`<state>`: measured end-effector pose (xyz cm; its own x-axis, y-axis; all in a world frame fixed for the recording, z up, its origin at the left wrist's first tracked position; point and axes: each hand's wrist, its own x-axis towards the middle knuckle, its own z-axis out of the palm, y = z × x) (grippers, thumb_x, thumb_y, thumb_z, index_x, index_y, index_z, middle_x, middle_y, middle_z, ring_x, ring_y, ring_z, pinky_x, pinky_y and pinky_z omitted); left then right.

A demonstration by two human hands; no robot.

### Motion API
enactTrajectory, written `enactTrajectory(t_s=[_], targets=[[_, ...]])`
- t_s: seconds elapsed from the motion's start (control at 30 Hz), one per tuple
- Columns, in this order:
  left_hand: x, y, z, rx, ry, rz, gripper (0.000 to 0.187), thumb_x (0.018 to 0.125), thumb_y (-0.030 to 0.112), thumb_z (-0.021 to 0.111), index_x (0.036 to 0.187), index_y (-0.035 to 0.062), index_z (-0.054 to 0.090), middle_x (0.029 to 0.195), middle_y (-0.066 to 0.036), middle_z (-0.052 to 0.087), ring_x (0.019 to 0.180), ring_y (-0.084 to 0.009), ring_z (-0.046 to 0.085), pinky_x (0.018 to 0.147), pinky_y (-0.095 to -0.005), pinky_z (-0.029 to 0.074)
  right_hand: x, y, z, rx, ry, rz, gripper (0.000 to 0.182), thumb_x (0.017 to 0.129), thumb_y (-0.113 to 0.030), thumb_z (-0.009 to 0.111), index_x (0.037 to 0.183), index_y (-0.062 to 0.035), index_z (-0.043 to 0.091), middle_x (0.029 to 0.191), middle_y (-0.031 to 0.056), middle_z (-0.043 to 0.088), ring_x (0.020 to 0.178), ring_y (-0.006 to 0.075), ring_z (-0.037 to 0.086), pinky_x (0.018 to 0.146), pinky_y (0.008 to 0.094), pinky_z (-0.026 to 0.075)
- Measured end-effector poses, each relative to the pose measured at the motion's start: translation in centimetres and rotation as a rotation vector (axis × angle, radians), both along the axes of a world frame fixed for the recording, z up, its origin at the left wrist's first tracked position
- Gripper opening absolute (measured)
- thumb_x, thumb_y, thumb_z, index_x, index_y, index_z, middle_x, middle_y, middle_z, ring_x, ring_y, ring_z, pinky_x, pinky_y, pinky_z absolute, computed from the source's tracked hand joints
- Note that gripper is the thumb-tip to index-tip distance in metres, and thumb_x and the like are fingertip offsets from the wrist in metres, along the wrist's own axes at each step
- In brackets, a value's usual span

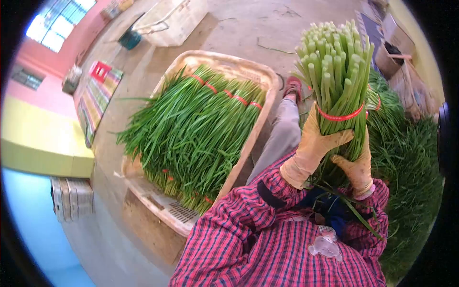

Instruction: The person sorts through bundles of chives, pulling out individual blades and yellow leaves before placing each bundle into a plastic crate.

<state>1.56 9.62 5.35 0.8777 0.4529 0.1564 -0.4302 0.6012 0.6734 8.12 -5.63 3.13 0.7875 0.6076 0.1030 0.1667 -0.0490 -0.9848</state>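
Plaid sleeves (pixel 267 229) nearest, gloved hands above them. Left hand (pixel 313 143) wrapped round the bundle (pixel 337 71) just under the red band (pixel 340 116), fingers (pixel 342 137) curled and pressed on the stalks. Right hand (pixel 357 168) cupped lower, fingers closed on the leafy end, probably steadying the weight. Cut ends up, held upright, likely to level the stalks. Left of the fingers, crate (pixel 267 76) packed with banded bundles; right of them, loose greens (pixel 411 158) on the floor.

Concrete floor (pixel 239 28), pink wall (pixel 48 93), bright window (pixel 57 19)
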Motion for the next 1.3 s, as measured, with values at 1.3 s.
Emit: enactTrajectory(t_s=[1.3], targets=[[-34.0,14.0,-12.8,0.827,1.499,-0.357,0.076,0.075,0.053,0.075,0.119,-0.0032,0.050,0.110,-0.028,0.062,0.104,-0.0409,0.061,0.089,-0.0453,0.048,-8.8,31.0,-4.3,-0.693,-1.129,1.429,0.065,0.056,-0.023,0.084,0.117,-0.0211,0.063,0.113,0.0096,0.060,0.104,0.0311,0.059,0.085,0.0422,0.049]])
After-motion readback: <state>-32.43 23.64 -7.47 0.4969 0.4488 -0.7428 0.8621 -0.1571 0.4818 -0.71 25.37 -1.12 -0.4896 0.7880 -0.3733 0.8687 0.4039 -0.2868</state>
